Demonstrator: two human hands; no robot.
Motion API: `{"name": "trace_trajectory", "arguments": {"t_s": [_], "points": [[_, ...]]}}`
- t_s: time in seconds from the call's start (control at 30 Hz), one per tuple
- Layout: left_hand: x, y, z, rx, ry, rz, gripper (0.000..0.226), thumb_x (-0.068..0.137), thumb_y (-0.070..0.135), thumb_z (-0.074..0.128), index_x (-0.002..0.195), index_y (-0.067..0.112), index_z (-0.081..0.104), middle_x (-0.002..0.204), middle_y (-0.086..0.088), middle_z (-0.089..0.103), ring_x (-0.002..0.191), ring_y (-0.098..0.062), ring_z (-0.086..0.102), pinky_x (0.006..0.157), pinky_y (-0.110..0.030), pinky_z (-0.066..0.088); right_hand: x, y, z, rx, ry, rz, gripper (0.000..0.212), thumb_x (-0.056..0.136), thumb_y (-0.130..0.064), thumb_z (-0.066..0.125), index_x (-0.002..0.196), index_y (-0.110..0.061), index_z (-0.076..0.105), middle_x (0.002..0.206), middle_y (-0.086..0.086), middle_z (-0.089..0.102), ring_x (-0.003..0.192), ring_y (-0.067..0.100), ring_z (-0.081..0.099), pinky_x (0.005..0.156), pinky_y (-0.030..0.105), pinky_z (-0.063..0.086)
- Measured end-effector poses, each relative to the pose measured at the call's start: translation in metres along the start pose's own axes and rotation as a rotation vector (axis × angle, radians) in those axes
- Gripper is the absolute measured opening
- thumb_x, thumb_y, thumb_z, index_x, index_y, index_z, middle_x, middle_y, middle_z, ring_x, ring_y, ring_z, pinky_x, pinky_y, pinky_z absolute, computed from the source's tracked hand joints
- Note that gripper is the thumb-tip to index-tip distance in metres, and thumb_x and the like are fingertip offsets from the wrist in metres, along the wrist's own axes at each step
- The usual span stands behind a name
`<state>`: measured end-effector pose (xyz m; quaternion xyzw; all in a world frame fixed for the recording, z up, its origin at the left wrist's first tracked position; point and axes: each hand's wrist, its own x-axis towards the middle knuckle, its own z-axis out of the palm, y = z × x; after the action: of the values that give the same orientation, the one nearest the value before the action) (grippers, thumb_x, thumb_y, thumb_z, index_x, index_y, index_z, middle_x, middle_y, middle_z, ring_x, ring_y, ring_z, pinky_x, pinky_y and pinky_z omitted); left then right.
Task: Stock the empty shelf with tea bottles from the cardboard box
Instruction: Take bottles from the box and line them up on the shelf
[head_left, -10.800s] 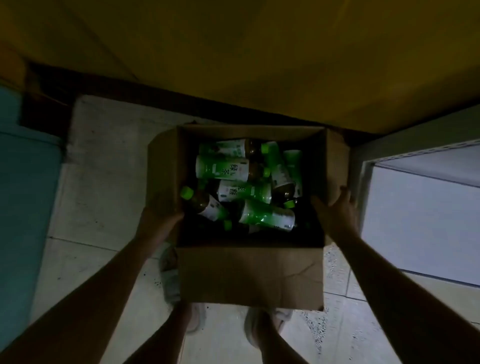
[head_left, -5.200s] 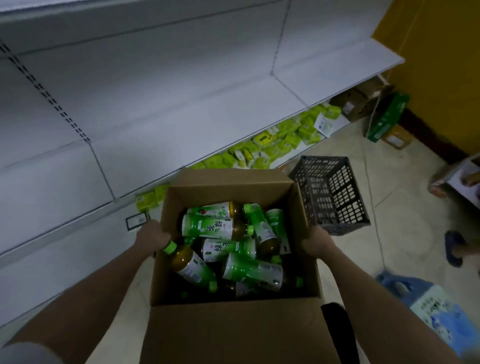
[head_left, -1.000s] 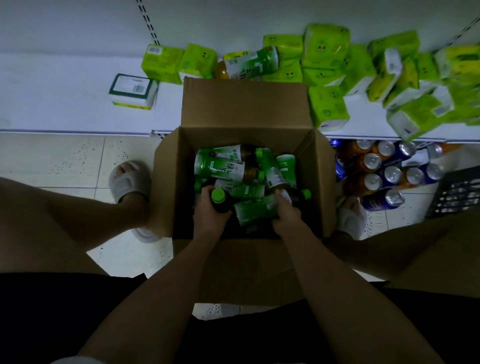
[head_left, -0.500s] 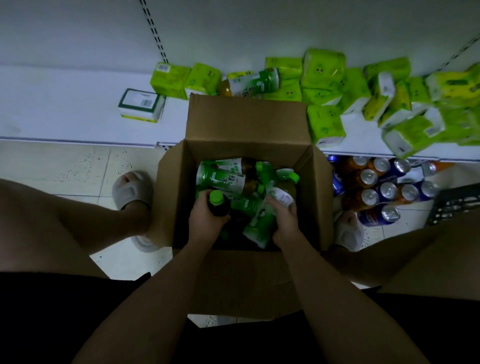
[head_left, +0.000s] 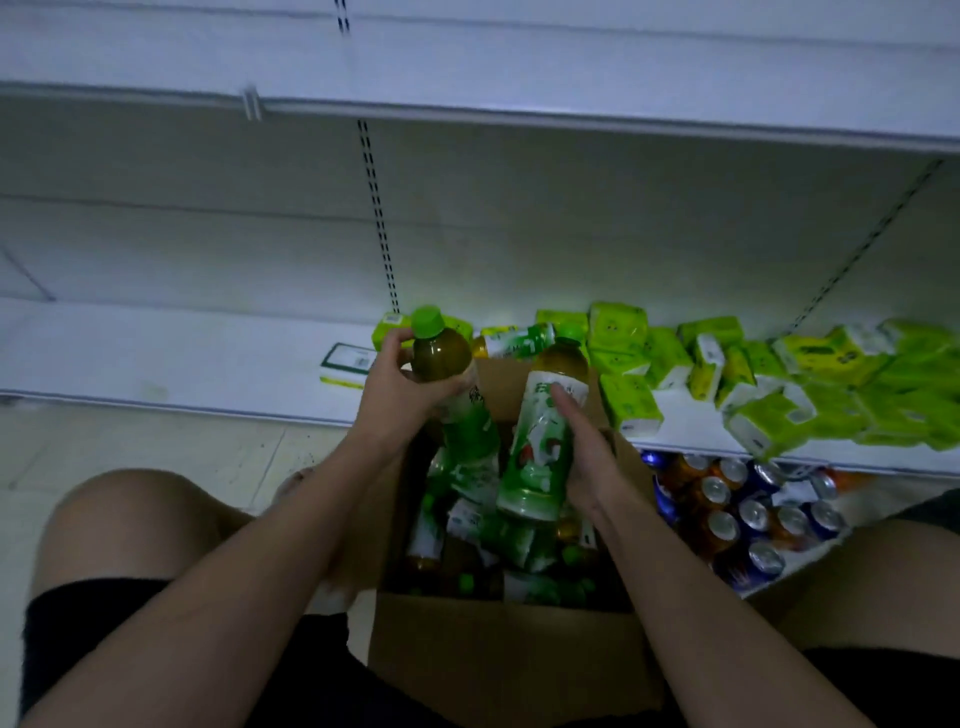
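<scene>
Head view | left hand (head_left: 400, 395): grasps upright tea bottle (head_left: 451, 384) | right hand (head_left: 587, 457): grasps second tea bottle (head_left: 543, 441) | both above cardboard box (head_left: 509, 654), before lower shelf's front edge (head_left: 156, 364)

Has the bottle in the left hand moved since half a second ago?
Yes. The left hand has lifted its bottle out of the cardboard box, above the rim.

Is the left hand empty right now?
No: the left hand is closed around a green-capped tea bottle, lifted above the cardboard box.
</scene>
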<state>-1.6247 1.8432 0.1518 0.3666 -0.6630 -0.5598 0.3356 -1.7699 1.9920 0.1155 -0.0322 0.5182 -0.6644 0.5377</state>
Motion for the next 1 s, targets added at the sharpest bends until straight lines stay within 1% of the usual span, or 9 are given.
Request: {"name": "trace_trajectory", "arguments": {"t_s": [0.13, 0.23, 0.33, 0.4, 0.53, 0.7, 0.83, 0.9, 1.0], "points": [[0.013, 0.065, -0.023, -0.051, -0.019, 0.098, 0.07, 0.063, 0.02, 0.088, 0.124, 0.027, 0.055, 0.112, -0.001, 0.068, 0.093, -0.013, 0.068, 0.075, -0.027, 0.058, -0.019, -0.052, 0.032, -0.08, -0.068, -0.209, 0.075, 0.064, -0.043, 0.076, 0.129, -0.008, 0.059, 0.111, 0.019, 0.071, 0.097, 0.034, 0.069, 0.09, 0.049, 0.055], [0.023, 0.109, -0.037, -0.121, -0.005, 0.145, 0.073, 0.063, 0.015, 0.087, 0.126, 0.025, 0.05, 0.11, -0.001, 0.07, 0.092, -0.012, 0.069, 0.074, -0.025, 0.057, -0.035, -0.092, 0.055, -0.117, -0.111, -0.357, 0.061, 0.069, -0.034, 0.073, 0.119, -0.002, 0.062, 0.101, 0.021, 0.07, 0.084, 0.032, 0.069, 0.079, 0.043, 0.058], [0.032, 0.154, -0.05, -0.135, -0.013, 0.184, 0.082, 0.055, 0.024, 0.089, 0.126, 0.016, 0.048, 0.111, -0.003, 0.07, 0.096, -0.014, 0.068, 0.08, -0.03, 0.055, -0.051, -0.128, 0.076, -0.134, -0.126, -0.488, 0.054, 0.066, -0.035, 0.075, 0.112, -0.008, 0.064, 0.093, 0.016, 0.072, 0.075, 0.026, 0.07, 0.066, 0.035, 0.059], [0.037, 0.184, -0.059, -0.099, -0.033, 0.228, 0.09, 0.047, 0.035, 0.089, 0.125, 0.014, 0.05, 0.111, -0.001, 0.07, 0.098, -0.014, 0.068, 0.084, -0.032, 0.054, -0.059, -0.149, 0.089, -0.165, -0.122, -0.571, 0.058, 0.064, -0.041, 0.076, 0.111, -0.01, 0.065, 0.09, 0.013, 0.073, 0.075, 0.025, 0.07, 0.069, 0.036, 0.058], [0.051, 0.238, -0.076, -0.024, -0.054, 0.311, 0.082, 0.052, 0.039, 0.087, 0.124, 0.022, 0.054, 0.115, 0.003, 0.067, 0.105, -0.017, 0.064, 0.09, -0.038, 0.052, -0.071, -0.185, 0.11, -0.221, -0.126, -0.687, 0.061, 0.058, -0.054, 0.079, 0.106, -0.018, 0.068, 0.093, 0.011, 0.076, 0.081, 0.026, 0.073, 0.071, 0.038, 0.057], [0.072, 0.286, -0.085, -0.041, -0.061, 0.347, 0.078, 0.066, 0.025, 0.082, 0.135, 0.012, 0.05, 0.131, -0.002, 0.058, 0.119, -0.023, 0.055, 0.101, -0.045, 0.046, -0.084, -0.22, 0.138, -0.297, -0.167, -0.728, 0.069, 0.048, -0.061, 0.081, 0.106, -0.025, 0.067, 0.094, 0.006, 0.077, 0.083, 0.023, 0.075, 0.067, 0.034, 0.057], [0.086, 0.305, -0.089, -0.097, -0.047, 0.339, 0.059, 0.076, 0.012, 0.076, 0.13, 0.01, 0.052, 0.125, -0.002, 0.059, 0.115, -0.024, 0.057, 0.088, -0.036, 0.049, -0.086, -0.241, 0.155, -0.268, -0.204, -0.736, 0.06, 0.054, -0.051, 0.08, 0.106, -0.022, 0.069, 0.097, 0.004, 0.077, 0.086, 0.02, 0.075, 0.067, 0.033, 0.058], [0.096, 0.308, -0.092, -0.144, -0.029, 0.334, 0.06, 0.076, 0.009, 0.075, 0.13, 0.012, 0.05, 0.121, -0.003, 0.059, 0.111, -0.023, 0.059, 0.082, -0.035, 0.052, -0.082, -0.25, 0.161, -0.284, -0.207, -0.759, 0.054, 0.058, -0.047, 0.078, 0.105, -0.022, 0.07, 0.097, 0.002, 0.077, 0.087, 0.018, 0.075, 0.07, 0.033, 0.058], [0.112, 0.307, -0.097, -0.172, -0.035, 0.329, 0.065, 0.076, 0.008, 0.076, 0.133, 0.012, 0.045, 0.124, -0.006, 0.057, 0.11, -0.024, 0.06, 0.085, -0.039, 0.053, -0.074, -0.261, 0.169, -0.283, -0.209, -0.788, 0.047, 0.062, -0.044, 0.077, 0.103, -0.022, 0.07, 0.095, 0.0, 0.077, 0.084, 0.015, 0.075, 0.067, 0.03, 0.058]]}}
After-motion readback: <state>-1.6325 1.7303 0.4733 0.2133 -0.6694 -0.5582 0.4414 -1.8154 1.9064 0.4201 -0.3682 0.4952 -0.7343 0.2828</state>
